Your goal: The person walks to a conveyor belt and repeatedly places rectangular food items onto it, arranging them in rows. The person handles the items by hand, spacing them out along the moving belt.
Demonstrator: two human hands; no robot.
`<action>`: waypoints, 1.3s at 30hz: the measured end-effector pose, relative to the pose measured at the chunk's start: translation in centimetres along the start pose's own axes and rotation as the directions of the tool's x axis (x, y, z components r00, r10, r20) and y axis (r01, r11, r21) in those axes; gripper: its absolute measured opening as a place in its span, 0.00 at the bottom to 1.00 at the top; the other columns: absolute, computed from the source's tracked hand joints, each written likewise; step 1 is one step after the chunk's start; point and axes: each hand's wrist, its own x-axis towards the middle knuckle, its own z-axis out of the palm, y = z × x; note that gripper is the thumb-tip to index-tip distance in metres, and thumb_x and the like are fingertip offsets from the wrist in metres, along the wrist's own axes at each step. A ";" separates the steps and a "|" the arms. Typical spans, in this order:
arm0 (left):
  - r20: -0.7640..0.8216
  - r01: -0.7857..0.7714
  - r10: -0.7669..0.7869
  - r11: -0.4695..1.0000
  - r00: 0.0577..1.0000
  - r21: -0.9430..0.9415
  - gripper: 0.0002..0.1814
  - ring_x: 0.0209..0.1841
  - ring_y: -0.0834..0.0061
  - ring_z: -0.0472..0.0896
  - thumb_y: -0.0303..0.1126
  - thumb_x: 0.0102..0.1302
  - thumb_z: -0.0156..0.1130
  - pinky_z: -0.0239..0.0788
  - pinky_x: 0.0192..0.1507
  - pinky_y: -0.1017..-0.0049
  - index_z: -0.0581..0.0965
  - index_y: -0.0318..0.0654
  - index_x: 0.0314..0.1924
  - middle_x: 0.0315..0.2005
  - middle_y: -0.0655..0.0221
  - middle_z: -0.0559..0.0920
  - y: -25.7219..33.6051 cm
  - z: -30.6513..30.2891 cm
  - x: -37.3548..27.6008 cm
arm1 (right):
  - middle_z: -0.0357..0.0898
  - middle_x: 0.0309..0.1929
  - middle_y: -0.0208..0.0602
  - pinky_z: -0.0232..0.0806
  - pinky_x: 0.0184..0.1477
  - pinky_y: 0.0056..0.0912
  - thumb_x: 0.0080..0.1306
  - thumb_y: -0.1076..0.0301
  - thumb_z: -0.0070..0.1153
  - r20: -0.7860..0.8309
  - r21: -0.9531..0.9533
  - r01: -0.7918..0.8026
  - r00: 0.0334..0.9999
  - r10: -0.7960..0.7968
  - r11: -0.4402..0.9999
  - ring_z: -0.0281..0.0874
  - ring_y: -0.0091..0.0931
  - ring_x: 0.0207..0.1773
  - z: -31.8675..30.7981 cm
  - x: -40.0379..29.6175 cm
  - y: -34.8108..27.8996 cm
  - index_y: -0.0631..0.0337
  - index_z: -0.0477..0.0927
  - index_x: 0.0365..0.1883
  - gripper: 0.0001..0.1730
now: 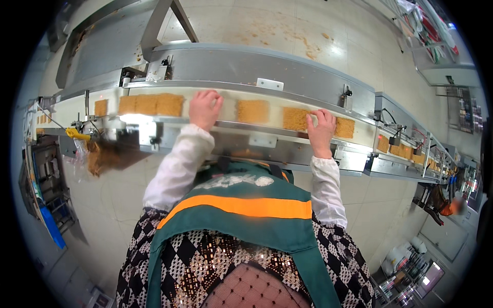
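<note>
Square golden-brown cakes, which look like dried noodle blocks, lie on a pale conveyor belt (227, 94) running across in front of me. My left hand (205, 109) is over the belt with bent fingers, just right of a close row of cakes (150, 104); nothing shows in its grasp. A single cake (252, 111) lies between my two hands, slightly blurred. My right hand (322, 129) reaches over the belt, thumb and forefinger apart. Its thumb is at the edge of one cake (295, 118), and another cake (345, 127) sits against its far side. The palm hides what lies beneath.
Metal guide rails (246, 85) border the belt. At left a yellow handle (77, 133) juts out above a plastic bag of brown pieces (101, 156). Further cakes (400, 150) ride on the right-hand conveyor section. Crumbs (308, 48) litter the floor beyond. A person's legs (437, 206) show at far right.
</note>
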 end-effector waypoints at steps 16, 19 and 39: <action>0.034 -0.022 0.010 0.925 0.999 0.380 0.12 0.70 0.71 0.60 0.40 0.65 0.57 0.42 0.68 0.42 0.78 0.55 0.48 0.66 0.80 0.67 -6.1 -2.2 -0.5 | 0.64 0.69 0.30 0.43 0.73 0.49 0.64 0.61 0.55 0.041 -0.021 0.151 0.988 -0.150 0.988 0.56 0.35 0.72 3.4 0.4 -1.7 0.48 0.81 0.47 0.14; 0.039 -0.016 0.001 0.918 0.999 0.396 0.11 0.70 0.71 0.60 0.39 0.65 0.57 0.43 0.68 0.43 0.79 0.55 0.47 0.66 0.79 0.67 -6.0 -2.3 -0.3 | 0.66 0.68 0.31 0.45 0.72 0.47 0.63 0.63 0.55 0.034 -0.045 0.162 0.987 -0.160 0.986 0.57 0.35 0.71 3.4 0.7 -2.2 0.49 0.81 0.46 0.13; 0.092 -0.002 -0.035 0.928 0.995 0.373 0.12 0.71 0.68 0.58 0.40 0.63 0.57 0.46 0.67 0.41 0.78 0.51 0.47 0.65 0.73 0.67 -5.1 -2.8 0.1 | 0.68 0.67 0.32 0.52 0.69 0.45 0.62 0.66 0.53 -0.057 -0.122 0.085 0.994 -0.092 0.989 0.61 0.34 0.70 4.4 0.2 -3.0 0.55 0.82 0.43 0.12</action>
